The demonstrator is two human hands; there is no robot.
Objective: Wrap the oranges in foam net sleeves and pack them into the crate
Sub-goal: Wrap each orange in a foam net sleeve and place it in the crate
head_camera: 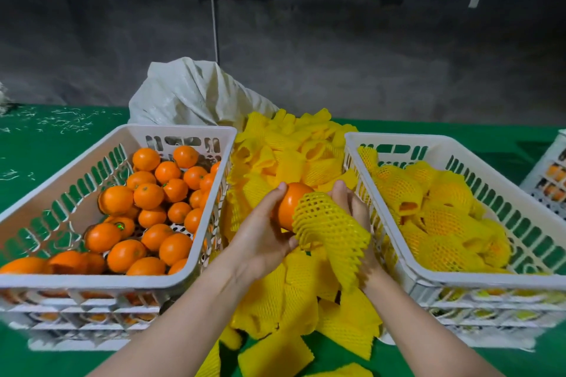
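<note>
My left hand (263, 232) grips an orange (289, 203) between the two crates, over the pile of sleeves. A yellow foam net sleeve (329, 225) is stretched over the orange's right side, and my right hand (352, 205) holds that sleeve from behind. The white crate on the left (46, 214) holds several bare oranges (147, 196). The white crate on the right (395, 254) holds several oranges wrapped in yellow sleeves (441, 214).
Loose yellow foam sleeves (284, 162) lie heaped between the crates and down to the table's front edge. A white woven sack (190, 95) stands behind them. The table has a green cover (61, 138). Another white crate (548, 174) shows at the far right edge.
</note>
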